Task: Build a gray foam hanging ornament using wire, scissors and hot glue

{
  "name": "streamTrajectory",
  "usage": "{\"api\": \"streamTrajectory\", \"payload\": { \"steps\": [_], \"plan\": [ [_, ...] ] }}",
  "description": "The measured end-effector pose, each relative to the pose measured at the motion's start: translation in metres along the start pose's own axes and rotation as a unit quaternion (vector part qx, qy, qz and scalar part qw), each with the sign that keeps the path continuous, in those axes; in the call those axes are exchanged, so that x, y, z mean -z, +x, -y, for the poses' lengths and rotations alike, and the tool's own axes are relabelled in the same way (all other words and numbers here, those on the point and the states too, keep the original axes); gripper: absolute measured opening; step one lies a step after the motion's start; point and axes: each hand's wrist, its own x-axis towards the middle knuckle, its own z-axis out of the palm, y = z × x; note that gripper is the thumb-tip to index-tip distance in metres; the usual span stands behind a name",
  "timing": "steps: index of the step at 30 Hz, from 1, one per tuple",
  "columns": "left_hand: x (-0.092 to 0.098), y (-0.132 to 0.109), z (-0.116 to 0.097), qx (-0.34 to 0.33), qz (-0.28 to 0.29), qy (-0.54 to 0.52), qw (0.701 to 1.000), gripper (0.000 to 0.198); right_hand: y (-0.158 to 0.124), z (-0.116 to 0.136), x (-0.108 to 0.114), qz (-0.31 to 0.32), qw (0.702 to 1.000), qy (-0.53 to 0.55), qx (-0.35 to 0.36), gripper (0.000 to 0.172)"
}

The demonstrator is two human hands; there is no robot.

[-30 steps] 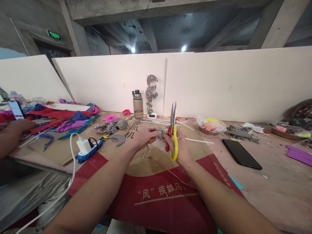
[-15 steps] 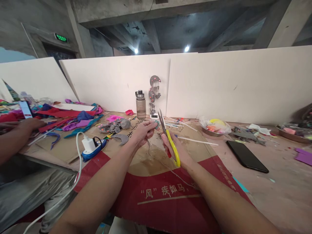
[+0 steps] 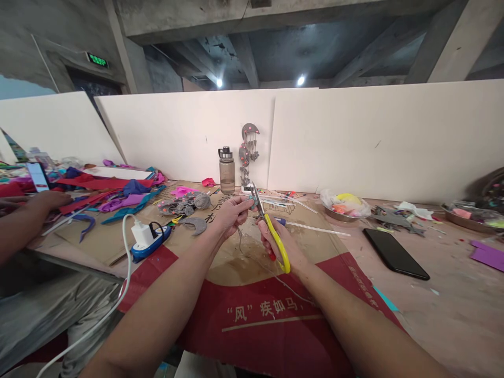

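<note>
My right hand (image 3: pixel 279 242) grips scissors (image 3: pixel 271 229) with yellow and red handles, the blades tilted up and left. Their tips reach a small grey and teal felt piece (image 3: pixel 252 201) pinched in my left hand (image 3: pixel 230 212). A thin grey thread hangs from that piece down onto the cardboard sheet (image 3: pixel 244 273). Both hands hover above the brown and red cardboard in the middle of the table.
A power strip with a white charger (image 3: pixel 147 239) lies left of my arm. A water bottle (image 3: pixel 227 170) and a grey hanging ornament (image 3: pixel 247 152) stand at the back. A black phone (image 3: pixel 395 253) lies to the right. Another person's arm (image 3: pixel 27 218) rests at far left among coloured felt scraps.
The scissors swung from upright to leaning left, blades closing in on the felt piece. My left hand stayed in place holding it.
</note>
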Motion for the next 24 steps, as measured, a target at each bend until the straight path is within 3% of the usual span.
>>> {"api": "streamTrajectory", "payload": {
  "steps": [13,24],
  "plan": [
    [0.000,0.000,-0.001,0.003,-0.008,-0.004,1.000,0.036,0.004,-0.012,0.001,0.016,1.000,0.001,-0.012,0.035],
    [0.002,0.000,-0.003,0.002,-0.006,-0.007,1.000,0.033,0.002,-0.008,0.000,0.029,0.999,0.027,-0.037,0.040]
  ]
}}
